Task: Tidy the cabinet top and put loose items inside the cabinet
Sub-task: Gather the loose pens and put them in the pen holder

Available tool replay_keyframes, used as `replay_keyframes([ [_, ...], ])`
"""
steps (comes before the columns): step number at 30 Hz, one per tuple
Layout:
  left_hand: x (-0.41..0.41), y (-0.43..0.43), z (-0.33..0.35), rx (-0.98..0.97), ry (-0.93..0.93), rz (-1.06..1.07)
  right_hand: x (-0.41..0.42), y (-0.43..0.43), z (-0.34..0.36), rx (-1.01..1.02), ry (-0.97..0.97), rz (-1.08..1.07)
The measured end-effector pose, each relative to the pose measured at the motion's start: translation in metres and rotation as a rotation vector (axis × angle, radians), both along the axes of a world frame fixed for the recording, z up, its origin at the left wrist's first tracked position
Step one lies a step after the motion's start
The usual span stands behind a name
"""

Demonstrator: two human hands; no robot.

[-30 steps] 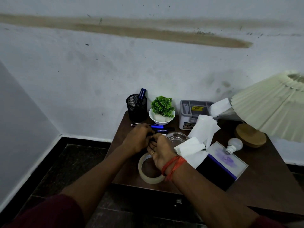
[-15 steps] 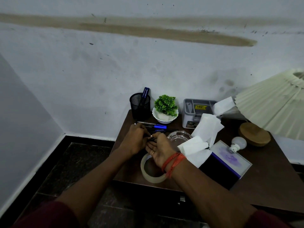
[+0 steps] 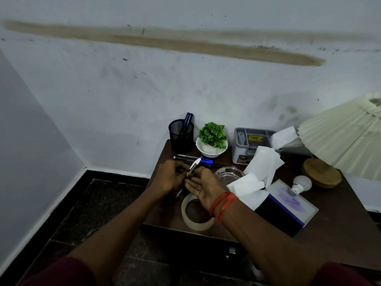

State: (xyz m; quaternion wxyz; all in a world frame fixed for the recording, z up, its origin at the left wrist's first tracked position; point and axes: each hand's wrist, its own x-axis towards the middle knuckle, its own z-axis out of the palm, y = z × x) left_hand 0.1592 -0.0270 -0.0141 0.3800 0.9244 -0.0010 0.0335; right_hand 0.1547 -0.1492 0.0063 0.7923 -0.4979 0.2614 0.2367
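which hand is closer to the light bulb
Right. The right hand sits beside the glass dish, a tissue box away from the light bulb; the left hand lies farther off, beyond the right one.

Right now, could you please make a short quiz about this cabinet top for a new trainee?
1. True or false: the black mesh cup stands at the back left corner of the cabinet top, beside the small plant.
2. What does the left hand hold together with the right hand? A) a light bulb B) pens C) a tissue
3. Fill in: the tape roll lies near the ____ edge of the cabinet top.

Key: 1 true. 2 B, the pens. 3 front.
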Motion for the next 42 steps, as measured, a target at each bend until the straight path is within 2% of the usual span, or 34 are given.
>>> replay_keyframes([
  [3,-0.001,0.002,0.004,-0.027,0.004,0.036,0.000,0.000,0.006,-0.044,-0.026,0.031],
  [8,-0.001,0.007,0.020,-0.102,-0.060,0.075,0.004,-0.002,0.017,-0.246,-0.126,0.104],
  [17,0.005,0.009,0.053,-0.146,-0.191,0.091,0.026,0.003,0.019,-0.519,-0.464,0.196],
  [24,0.026,0.009,0.095,-0.172,-0.365,0.154,0.023,0.008,0.091,-0.729,-0.782,0.220],
  [31,0.052,0.010,0.115,-0.193,-0.391,0.177,0.043,0.005,0.107,-0.671,-0.839,0.225],
  [42,0.065,0.011,0.089,-0.194,-0.437,0.235,0.080,0.009,0.069,-0.574,-0.814,0.277],
])
